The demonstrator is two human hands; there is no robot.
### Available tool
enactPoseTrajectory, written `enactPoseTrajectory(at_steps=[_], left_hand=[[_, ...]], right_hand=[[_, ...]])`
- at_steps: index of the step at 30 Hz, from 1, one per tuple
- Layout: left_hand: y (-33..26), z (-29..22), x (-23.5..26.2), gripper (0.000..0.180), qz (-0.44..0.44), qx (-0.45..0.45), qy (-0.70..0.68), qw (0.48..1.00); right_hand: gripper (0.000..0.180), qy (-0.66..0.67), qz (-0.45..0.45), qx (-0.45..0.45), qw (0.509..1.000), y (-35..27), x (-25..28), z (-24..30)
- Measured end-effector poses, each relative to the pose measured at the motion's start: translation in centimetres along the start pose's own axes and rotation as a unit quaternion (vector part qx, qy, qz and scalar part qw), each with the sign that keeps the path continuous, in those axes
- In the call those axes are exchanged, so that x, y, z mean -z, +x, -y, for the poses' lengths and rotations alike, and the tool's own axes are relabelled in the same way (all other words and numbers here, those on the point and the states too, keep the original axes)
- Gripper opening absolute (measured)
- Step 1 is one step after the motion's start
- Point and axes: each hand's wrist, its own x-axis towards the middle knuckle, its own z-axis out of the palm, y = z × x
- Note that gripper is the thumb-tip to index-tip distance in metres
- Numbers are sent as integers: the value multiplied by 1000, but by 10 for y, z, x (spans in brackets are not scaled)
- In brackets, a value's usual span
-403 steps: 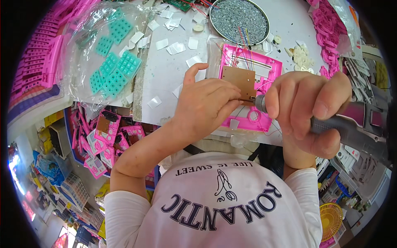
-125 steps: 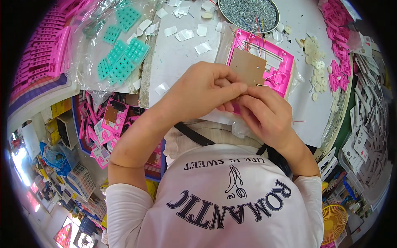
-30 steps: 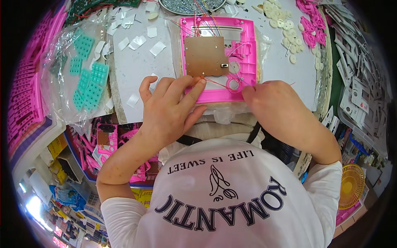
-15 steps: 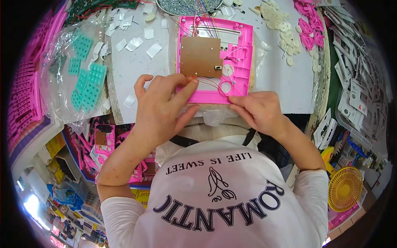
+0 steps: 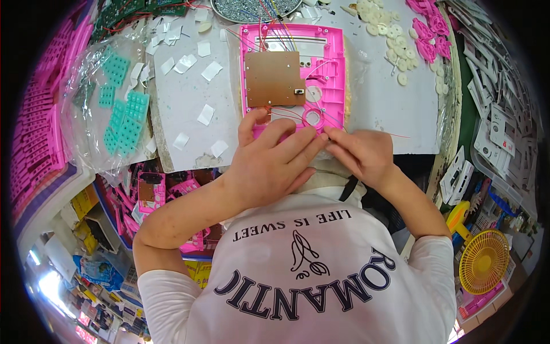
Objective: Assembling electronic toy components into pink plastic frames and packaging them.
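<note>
A bright pink plastic casing (image 5: 339, 74) lies open on the bench in front of me, its inside facing up. In it sit a brown circuit board (image 5: 275, 80) with a small black-and-silver switch (image 5: 299, 92) and a white ring-shaped part (image 5: 313, 117) near the lower right. Thin red wires loop below the board. Across the casing's near edge lies my left hand (image 5: 275, 155), fingers spread and thumb apart. At the near right corner my right hand (image 5: 364, 155) pinches, its fingertips meeting my left fingertips. A thin red wire (image 5: 395, 136) sticks out beyond it; the pinch point is partly hidden.
Teal rubber keypads (image 5: 129, 123) lie in a clear bag at left, with white stickers (image 5: 212, 70) beside it. A round tray of small metal parts (image 5: 258, 8) stands at the back. White discs (image 5: 395, 43) and pink parts (image 5: 427, 34) lie right. A yellow fan (image 5: 484, 261) stands lower right.
My left hand has shifted right along the casing's near edge, to my right fingertips. A red wire end now shows right of my right hand. The casing has slid slightly left.
</note>
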Motion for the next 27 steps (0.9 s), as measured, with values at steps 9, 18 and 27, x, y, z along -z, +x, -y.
enactPoseTrajectory(at_steps=[9, 18, 27], left_hand=[[11, -8, 1, 40, -12, -84, 114, 990], [9, -2, -6, 38, -21, -59, 26, 998], [84, 108, 23, 34, -188, 172, 91, 963]], right_hand=[[51, -177, 399, -41, 899, 55, 72, 48], [22, -202, 68, -149, 966, 168, -1, -12], [21, -104, -12, -159, 982, 159, -12, -14]])
